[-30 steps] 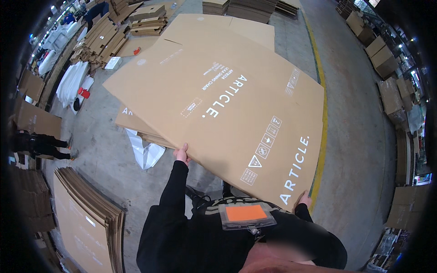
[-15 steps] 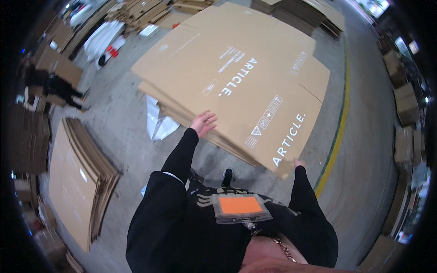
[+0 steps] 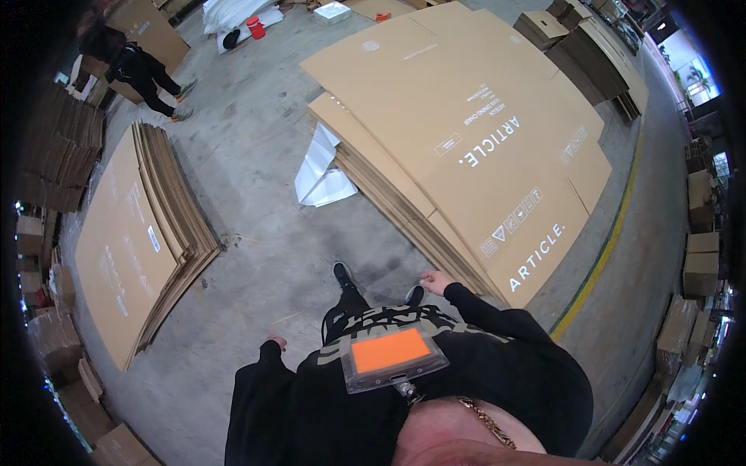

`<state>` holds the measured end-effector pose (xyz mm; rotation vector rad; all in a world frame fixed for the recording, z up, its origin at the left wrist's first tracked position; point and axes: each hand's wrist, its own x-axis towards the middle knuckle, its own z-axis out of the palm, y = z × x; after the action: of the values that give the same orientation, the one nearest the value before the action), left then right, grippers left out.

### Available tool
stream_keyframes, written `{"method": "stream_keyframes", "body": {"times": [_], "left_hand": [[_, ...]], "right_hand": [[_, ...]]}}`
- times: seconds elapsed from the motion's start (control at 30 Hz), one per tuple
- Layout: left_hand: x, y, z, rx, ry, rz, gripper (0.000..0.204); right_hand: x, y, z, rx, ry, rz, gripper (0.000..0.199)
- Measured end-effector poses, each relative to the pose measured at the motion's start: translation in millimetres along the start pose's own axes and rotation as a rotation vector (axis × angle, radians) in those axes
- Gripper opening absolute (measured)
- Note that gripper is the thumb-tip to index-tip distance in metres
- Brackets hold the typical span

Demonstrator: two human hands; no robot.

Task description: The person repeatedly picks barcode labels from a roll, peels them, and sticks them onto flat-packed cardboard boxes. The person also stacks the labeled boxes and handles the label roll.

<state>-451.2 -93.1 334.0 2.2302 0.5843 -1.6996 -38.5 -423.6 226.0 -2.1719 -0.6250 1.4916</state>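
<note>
A warehouse floor is seen from above, looking down over a person's dark sleeves and an orange badge holder (image 3: 388, 351) hung at the chest. A stack of large flattened cardboard sheets (image 3: 474, 147) lies on the grey concrete floor (image 3: 264, 225), filling the upper right of the view. The right hand (image 3: 437, 281) is held at the near corner of this stack, just beside its lower edge; the fingers are loosely curled and nothing is gripped. Whether it touches the cardboard cannot be told. The left hand (image 3: 276, 342) is held well away from the stack, down at the person's side, loosely closed and empty. Crumpled white sheeting (image 3: 322, 172) lies against the stack's left edge. A second pile of cardboard sheets (image 3: 140, 233) lies further left of the stack. Beyond it, a person in dark clothes (image 3: 140, 74) is seen at the far left.
</note>
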Motion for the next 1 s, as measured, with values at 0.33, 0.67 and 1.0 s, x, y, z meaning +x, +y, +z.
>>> {"method": "stream_keyframes", "body": {"times": [0.33,0.67,1.0], "left_hand": [[114,-95,-208,-0.559,0.400,0.020,0.039],[214,-96,-362,-0.994,0.695,0.423,0.029],[318,-205,-263,-0.692,0.193,-0.090,0.065]], "right_hand": [[87,-75,22,0.255,0.310,0.260,0.038],[235,-133,34,0.094,0.112,0.299,0.040],[482,-220,57,0.127,0.186,0.287,0.069]]}}
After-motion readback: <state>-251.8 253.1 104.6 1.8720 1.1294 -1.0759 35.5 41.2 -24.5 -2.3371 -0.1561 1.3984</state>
